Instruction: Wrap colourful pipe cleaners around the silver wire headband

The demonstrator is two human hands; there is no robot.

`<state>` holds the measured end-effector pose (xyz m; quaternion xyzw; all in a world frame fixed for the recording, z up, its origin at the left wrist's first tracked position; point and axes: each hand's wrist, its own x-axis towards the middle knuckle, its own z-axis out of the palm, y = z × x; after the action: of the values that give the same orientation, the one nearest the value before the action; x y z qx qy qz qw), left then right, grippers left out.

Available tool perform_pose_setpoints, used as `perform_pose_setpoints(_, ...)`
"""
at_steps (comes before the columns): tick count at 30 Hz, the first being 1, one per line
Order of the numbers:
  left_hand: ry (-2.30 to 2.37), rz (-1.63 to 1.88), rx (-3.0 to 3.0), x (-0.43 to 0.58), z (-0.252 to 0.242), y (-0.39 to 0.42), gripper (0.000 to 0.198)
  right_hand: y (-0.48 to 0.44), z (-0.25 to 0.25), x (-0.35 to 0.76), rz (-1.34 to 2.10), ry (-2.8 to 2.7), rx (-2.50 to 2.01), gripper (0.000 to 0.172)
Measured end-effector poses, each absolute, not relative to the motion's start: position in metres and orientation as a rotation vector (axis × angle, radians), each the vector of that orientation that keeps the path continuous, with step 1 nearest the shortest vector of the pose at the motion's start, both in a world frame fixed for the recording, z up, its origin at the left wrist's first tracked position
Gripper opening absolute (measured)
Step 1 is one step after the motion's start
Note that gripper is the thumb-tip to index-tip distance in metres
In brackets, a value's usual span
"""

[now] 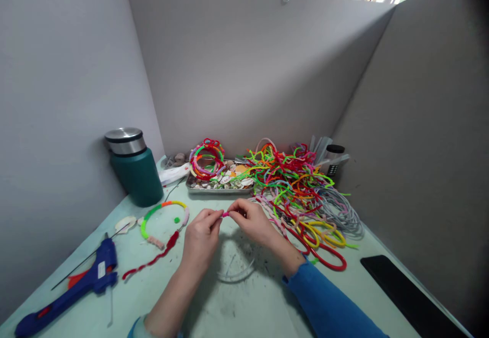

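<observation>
pink strand (225,214) | between left hand (201,232), right hand (254,222) | pinched by both

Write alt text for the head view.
A person's left hand and right hand pinch a small pink fuzzy piece over a pale-green table. Beyond lie a silver metal tray and tangled multicoloured fuzzy strands; a blue plastic glue gun lies at left.

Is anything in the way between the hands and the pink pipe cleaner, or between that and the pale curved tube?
Nothing visible: the left hand and right hand both pinch the pink pipe cleaner, and only tabletop with small dark specks shows between it and the pale curved tube.
</observation>
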<state>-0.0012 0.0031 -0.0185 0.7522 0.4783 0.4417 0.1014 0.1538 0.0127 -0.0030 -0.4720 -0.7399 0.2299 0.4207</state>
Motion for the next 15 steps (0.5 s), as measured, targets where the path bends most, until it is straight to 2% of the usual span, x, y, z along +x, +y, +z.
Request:
perform_pose_setpoints(7,1.417,1.295,2.112,-0.0005,-0.0187,0.0047,0.022,0.0125,-0.0044,0.1549,0.569,-1.866,-1.192,0.01)
perform_pose_setpoints(15,1.409,1.129,1.656,-0.0015,-0.0146,0.0065,0.027,0.0121,-0.0032,0.1548,0.582,-1.873,-1.179,0.01)
